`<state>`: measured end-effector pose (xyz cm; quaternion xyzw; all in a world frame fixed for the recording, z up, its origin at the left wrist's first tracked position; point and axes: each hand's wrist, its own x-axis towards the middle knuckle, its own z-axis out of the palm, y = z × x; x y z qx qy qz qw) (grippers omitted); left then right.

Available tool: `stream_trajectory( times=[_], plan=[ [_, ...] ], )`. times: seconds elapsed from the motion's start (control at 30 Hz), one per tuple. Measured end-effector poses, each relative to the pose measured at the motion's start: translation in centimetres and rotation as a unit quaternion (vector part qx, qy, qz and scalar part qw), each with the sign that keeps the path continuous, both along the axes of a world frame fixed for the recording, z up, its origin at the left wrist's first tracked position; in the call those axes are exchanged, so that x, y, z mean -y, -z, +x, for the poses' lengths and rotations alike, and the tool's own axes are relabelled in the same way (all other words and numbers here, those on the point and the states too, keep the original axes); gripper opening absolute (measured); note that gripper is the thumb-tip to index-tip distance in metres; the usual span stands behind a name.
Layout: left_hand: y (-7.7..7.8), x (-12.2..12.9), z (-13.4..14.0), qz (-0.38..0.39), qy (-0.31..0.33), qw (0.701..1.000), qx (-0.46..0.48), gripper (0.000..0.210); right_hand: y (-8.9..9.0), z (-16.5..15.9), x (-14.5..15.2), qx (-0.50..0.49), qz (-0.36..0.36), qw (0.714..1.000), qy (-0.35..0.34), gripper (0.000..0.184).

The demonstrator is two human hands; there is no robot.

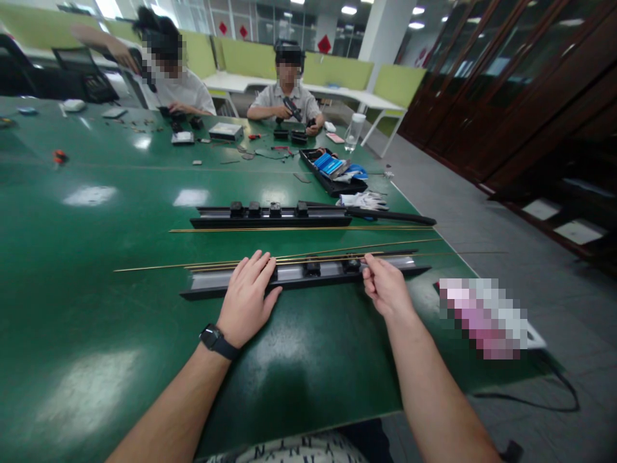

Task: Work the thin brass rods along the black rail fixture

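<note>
A long black rail with a silvery inner channel (208, 280) lies across the green table in front of me. My left hand (251, 292) rests flat over its left part, fingers stretched over thin brass-coloured rods (154, 267) that run along the rail. Two small black blocks (313, 267) sit in the channel between my hands, and my left hand may hide more. At the right-hand block (351, 263), my right hand (385, 285) is closed in a pinch. Whatever is between those fingertips is too small to make out.
Beyond lies a second rail (270, 222) with several black blocks. A black strip (395, 217), white gloves (364, 200) and a black tray (332, 184) are farther right. Across the green table (120, 225), two people handle tools. A blurred pink-and-white object (482, 315) lies near the right edge.
</note>
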<state>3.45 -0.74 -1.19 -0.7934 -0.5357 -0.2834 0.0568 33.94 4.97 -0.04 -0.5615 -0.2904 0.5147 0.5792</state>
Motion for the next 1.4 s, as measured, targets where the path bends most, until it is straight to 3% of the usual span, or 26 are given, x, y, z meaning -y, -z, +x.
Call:
stream_trajectory(
  times=[0.17,0.37,0.57,0.73,0.9,1.07,1.27,1.4],
  plan=[
    [0.11,-0.06,-0.04,-0.001,-0.002,1.000,0.002,0.057,-0.11,0.74,-0.33,-0.010,0.014,0.996,0.090,0.028],
    [0.06,0.00,0.02,0.004,-0.001,1.000,-0.003,0.056,-0.23,-0.08,0.13,-0.006,0.001,1.000,-0.023,0.037],
    [-0.03,0.06,0.00,0.004,-0.002,1.000,-0.010,0.055,0.14,0.32,-0.16,-0.008,0.022,0.998,0.065,0.032],
    [-0.01,0.07,-0.01,0.007,-0.003,1.000,-0.017,0.055,-0.18,-0.14,0.09,-0.004,0.007,1.000,-0.015,0.034],
    [-0.08,0.04,0.05,0.007,-0.001,1.000,-0.014,0.055,-0.23,0.02,0.04,-0.009,0.017,0.998,0.054,0.030],
    [-0.03,0.01,0.00,0.001,0.001,1.000,-0.003,0.057,-0.04,0.04,0.07,-0.009,0.011,1.000,-0.017,0.032],
    [0.24,0.02,-0.08,-0.004,0.001,1.000,-0.002,0.057,-0.23,-0.04,0.09,-0.004,0.016,0.998,0.053,0.033],
    [0.25,-0.03,-0.08,-0.001,-0.002,1.000,-0.008,0.056,-0.20,-0.07,0.15,-0.010,0.011,1.000,-0.012,0.034]
  ],
)
